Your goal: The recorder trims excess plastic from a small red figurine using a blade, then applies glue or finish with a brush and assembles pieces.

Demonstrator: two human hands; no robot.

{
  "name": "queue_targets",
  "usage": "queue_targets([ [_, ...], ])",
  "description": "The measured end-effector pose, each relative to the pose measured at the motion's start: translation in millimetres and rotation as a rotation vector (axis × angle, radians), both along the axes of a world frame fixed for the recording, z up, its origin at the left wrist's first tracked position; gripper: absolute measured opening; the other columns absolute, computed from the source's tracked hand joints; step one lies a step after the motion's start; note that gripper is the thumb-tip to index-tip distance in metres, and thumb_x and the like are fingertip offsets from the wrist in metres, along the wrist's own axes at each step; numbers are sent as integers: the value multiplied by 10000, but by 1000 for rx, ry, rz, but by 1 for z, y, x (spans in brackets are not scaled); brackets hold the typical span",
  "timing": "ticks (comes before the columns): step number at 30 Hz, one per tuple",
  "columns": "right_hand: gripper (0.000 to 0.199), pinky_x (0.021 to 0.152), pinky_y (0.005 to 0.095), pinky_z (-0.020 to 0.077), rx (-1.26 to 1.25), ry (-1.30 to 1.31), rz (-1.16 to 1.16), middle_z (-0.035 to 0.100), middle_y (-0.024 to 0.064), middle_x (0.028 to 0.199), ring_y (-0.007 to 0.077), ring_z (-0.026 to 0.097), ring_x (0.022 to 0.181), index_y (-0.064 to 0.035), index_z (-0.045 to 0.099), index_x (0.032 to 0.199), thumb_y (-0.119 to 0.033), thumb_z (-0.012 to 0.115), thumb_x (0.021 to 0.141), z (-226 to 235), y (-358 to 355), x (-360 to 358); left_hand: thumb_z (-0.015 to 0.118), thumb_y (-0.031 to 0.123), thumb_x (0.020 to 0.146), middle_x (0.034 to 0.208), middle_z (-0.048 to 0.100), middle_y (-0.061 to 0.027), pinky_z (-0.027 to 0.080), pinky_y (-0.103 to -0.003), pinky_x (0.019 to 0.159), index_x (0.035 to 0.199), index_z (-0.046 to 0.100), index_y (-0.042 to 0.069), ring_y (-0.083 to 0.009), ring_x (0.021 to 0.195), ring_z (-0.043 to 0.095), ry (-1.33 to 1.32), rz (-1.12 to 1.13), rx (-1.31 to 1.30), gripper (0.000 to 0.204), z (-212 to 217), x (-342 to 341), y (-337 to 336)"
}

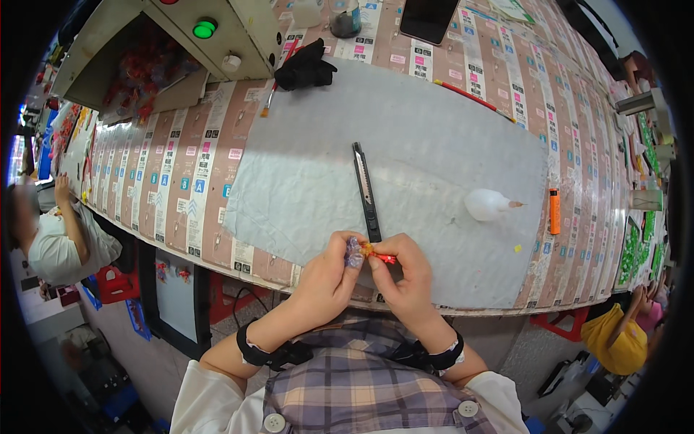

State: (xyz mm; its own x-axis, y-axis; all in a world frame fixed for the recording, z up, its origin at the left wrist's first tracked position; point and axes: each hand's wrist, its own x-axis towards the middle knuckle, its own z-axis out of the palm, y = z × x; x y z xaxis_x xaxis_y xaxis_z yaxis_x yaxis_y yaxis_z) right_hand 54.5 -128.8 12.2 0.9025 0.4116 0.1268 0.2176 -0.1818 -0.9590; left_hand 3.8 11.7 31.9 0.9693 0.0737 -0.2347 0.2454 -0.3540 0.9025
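While a grey mat (434, 145) covers the bench, both hands meet at its near edge. The left hand (329, 278) and right hand (405, 278) pinch a small red-and-purple trinket (367, 251) between closed fingertips. It looks light, soft, easily crushed; best gripped by its ends.

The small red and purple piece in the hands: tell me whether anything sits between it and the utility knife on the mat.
Nothing visible does. Both hands, left hand and right hand, pinch the small piece at the near edge of the grey mat. The utility knife lies just beyond it, its near end almost at the fingertips.
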Motion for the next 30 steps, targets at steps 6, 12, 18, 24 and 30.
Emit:
queue_targets([
  [6,134,629,325,409,-2,7,1,546,96,765,263,534,704,-33,591,879,-13,617,749,0,0,0,428,153,934,883,573,-206,451,-423,656,1106,399,20,-400,789,583,33,-9,8,219,4,1,1],
  [12,129,632,325,406,0,6,2,544,95,760,264,533,706,-34,592,871,-13,618,746,0,0,-1,433,155,934,894,573,-207,451,-427,651,1101,401,17,-402,786,584,13,-2,23,218,3,0,0],
  [18,122,620,326,403,-10,-6,-1,549,94,758,264,535,700,-36,593,865,-16,619,747,1,0,2,434,154,934,869,573,-205,450,-424,646,1098,404,17,-399,781,585,23,0,19,216,2,2,0],
  [24,118,608,332,407,5,-17,1,554,95,752,262,538,684,-34,590,857,-13,624,746,2,1,2,437,157,932,844,573,-200,446,-419,632,1105,405,22,-394,763,586,0,0,19,221,2,1,0],
  [30,130,620,329,408,-5,1,-3,551,96,758,264,537,698,-33,592,867,-10,623,744,2,0,1,441,154,930,856,574,-200,450,-418,637,1105,405,24,-394,765,588,-13,2,22,222,-1,1,-1],
])
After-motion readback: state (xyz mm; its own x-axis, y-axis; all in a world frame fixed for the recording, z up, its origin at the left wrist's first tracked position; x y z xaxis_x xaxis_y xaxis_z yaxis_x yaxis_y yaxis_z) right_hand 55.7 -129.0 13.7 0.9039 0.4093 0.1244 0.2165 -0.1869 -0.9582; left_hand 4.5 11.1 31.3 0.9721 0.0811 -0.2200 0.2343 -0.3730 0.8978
